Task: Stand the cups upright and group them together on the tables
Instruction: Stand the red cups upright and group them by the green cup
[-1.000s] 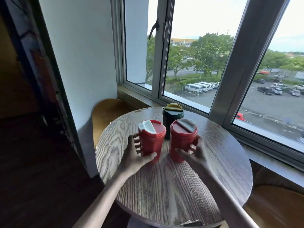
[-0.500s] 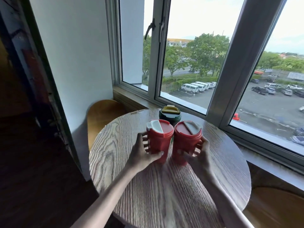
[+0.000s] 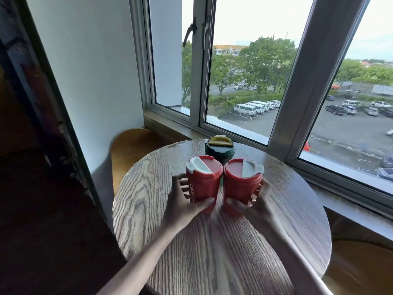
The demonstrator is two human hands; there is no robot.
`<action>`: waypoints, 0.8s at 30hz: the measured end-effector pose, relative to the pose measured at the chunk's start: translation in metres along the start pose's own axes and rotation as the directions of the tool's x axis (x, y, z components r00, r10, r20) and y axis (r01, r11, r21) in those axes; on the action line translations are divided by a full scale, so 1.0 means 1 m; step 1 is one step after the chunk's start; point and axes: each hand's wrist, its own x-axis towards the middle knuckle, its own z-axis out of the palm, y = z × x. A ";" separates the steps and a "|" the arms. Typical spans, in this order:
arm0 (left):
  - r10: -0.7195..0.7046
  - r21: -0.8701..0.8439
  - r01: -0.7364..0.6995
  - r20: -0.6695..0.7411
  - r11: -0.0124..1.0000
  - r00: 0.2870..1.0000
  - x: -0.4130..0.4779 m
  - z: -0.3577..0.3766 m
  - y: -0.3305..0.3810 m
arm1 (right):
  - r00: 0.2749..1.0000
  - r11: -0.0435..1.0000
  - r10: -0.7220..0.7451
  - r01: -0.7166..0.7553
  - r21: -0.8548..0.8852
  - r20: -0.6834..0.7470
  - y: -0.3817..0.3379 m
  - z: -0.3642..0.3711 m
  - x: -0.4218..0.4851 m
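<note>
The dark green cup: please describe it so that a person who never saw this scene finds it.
Find the round wooden table by the window. Of three upright cups there, the dark green cup stands rearmost, nearest the glass. Only it has a yellow lid, unlike the left red cup and the right red cup.

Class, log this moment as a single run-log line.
left hand grips left red cup | right hand grips right red cup | green cup upright behind them | table: three cups grouped
</note>
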 end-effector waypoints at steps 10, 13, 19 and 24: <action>-0.003 -0.005 0.003 -0.001 1.000 1.000 -0.003 -0.002 0.000 | 0.995 0.985 0.022 -0.038 -0.169 -0.094 -0.002 -0.002 0.003; 0.020 0.014 -0.020 -0.016 1.000 1.000 -0.005 0.000 0.002 | 0.991 0.960 -0.011 -0.027 -0.278 -0.134 -0.002 -0.003 0.004; 0.016 0.010 -0.015 -0.018 1.000 1.000 -0.006 -0.001 0.002 | 1.000 0.993 0.018 -0.016 -0.119 0.015 0.001 -0.009 0.001; 0.033 0.029 -0.032 -0.038 0.999 0.999 -0.007 0.000 0.002 | 1.000 0.995 0.013 -0.014 -0.102 -0.011 0.000 -0.007 0.001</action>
